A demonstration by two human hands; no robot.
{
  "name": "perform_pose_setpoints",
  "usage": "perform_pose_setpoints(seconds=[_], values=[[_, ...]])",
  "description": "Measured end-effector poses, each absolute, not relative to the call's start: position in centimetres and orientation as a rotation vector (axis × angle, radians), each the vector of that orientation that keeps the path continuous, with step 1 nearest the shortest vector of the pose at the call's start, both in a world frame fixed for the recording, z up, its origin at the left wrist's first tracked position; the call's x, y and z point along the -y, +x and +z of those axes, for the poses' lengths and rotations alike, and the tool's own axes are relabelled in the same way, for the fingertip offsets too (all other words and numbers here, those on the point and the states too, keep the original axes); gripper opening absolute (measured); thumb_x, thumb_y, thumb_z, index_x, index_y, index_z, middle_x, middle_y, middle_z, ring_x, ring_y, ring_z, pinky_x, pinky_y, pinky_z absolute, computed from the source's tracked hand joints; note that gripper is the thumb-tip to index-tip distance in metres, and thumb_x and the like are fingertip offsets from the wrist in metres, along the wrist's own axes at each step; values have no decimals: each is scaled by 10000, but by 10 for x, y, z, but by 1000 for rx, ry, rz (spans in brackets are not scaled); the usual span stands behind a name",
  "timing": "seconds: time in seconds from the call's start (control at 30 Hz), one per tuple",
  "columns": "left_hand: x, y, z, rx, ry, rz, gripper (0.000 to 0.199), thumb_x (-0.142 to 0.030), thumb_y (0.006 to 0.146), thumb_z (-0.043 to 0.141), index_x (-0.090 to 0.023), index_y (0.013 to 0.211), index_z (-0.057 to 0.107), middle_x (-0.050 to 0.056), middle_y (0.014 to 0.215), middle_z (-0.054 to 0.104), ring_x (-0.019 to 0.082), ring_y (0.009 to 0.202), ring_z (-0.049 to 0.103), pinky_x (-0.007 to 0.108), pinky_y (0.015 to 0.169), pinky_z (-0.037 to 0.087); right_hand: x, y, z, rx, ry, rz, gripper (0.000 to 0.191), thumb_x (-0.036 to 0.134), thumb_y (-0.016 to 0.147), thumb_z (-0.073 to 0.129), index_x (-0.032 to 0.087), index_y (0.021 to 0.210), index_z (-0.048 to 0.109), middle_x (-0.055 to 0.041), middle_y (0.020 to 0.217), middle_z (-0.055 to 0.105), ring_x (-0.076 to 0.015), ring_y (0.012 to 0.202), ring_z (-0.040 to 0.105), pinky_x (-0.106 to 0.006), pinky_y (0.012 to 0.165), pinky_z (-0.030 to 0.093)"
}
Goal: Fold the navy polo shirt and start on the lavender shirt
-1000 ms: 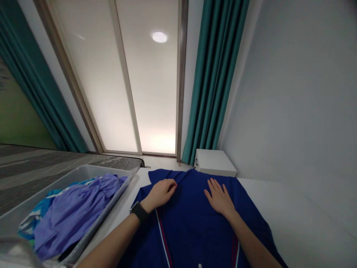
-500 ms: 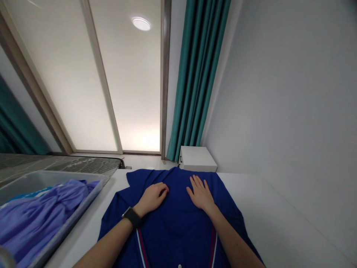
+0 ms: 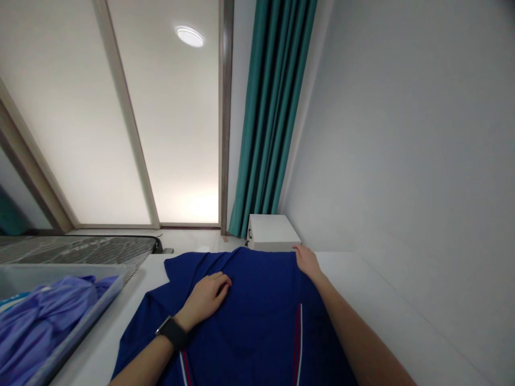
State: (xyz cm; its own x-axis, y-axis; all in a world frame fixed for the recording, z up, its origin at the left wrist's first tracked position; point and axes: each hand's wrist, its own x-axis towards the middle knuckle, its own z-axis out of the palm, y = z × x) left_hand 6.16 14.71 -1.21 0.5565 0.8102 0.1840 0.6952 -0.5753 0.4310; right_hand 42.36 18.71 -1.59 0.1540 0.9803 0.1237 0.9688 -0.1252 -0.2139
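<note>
Right hand (image 3: 308, 262) now farther out, at edge of navy shirt (image 3: 245, 305)

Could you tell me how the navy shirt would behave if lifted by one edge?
The navy shirt would probably hang limp, since it lies flat and dimples under the left hand. It looks thin, so probably light.

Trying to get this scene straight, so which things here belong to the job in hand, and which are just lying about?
Part of the job: the blue shirt, the left hand and right hand on it, and the white surface beneath it.

Just lying about: the grey bin holding lilac cloth, the white box, the teal curtain.
</note>
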Motion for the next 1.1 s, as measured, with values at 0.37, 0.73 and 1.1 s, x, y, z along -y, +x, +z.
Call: perform_pose_setpoints(seconds=[0.37,0.73,1.1], values=[[-147,61,-11,-1225,2489,547,231,-212,925,401,-233,936,630,34,955,669,189,901,628,300,818,440,-199,457,-33,1886,-2311,95,345,259,986,350,274,1184,632,-54,1219,625,-214,1162,538,-373,947,373],[-146,60,-15,-1215,2506,593,222,-222,931,406,-235,935,628,33,933,665,189,896,622,304,819,445,-196,435,-18,1856,-2242,-60,290,192,981,318,175,1034,603,-125,1148,598,-242,1071,559,-359,838,422],[-148,61,-18,-1197,2523,606,219,-217,925,405,-225,931,624,32,922,658,192,893,622,309,817,442,-88,373,18,2239,-1600,-77,176,144,952,386,196,933,553,-77,1020,585,-213,971,536,-343,866,400]])
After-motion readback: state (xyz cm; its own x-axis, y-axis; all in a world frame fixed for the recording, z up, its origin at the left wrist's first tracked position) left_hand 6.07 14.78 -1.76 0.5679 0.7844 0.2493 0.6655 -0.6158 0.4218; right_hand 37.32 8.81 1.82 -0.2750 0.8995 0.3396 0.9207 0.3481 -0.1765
